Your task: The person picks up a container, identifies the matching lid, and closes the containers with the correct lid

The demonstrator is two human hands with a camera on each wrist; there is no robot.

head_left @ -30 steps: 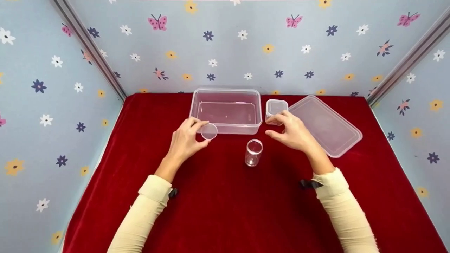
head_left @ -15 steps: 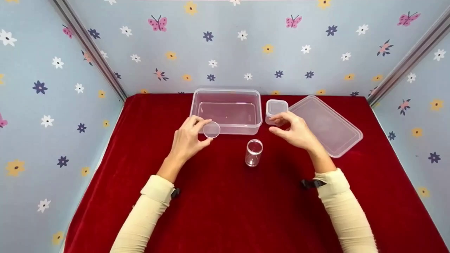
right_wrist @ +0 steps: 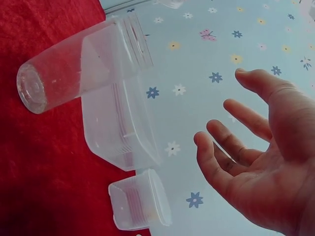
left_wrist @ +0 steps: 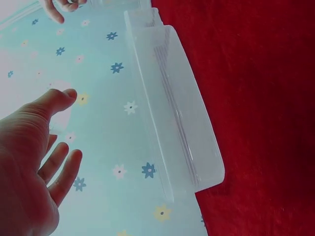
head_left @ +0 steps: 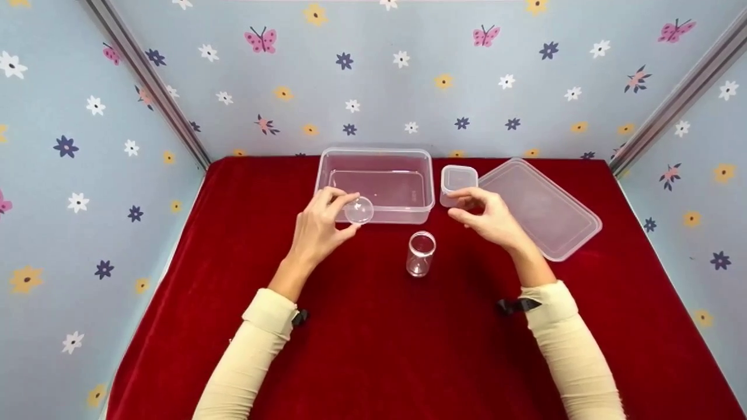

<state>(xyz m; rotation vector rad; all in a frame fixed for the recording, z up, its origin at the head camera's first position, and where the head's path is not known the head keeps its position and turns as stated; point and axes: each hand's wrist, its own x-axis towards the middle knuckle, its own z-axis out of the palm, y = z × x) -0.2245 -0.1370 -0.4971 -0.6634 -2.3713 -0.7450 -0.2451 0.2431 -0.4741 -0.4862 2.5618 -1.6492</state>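
In the head view my left hand [head_left: 322,225] pinches a round clear lid [head_left: 359,210] by its edge, thumb below and fingers above. The lid overlaps the front wall of a large clear plastic box [head_left: 385,216]. A clear jar [head_left: 421,254] with no lid on it stands upright on the red cloth, between the two hands. My right hand [head_left: 489,218] hovers to the right of the jar with loosely bent fingers and nothing in its grasp. Just beyond its fingertips is a small square container [head_left: 459,177] with its lid on. In the right wrist view, the jar [right_wrist: 64,69] appears left of the hand.
A large rectangular lid [head_left: 540,210] lies flat at the right, behind my right hand. Red cloth [head_left: 373,350] covers the table. Walls with flowers and butterflies [head_left: 402,87] close off the back and both sides.
My left hand has moved a little right and away from me with the round lid, which has tilted. The right hand has shifted slightly right. The jar and boxes have stayed put.
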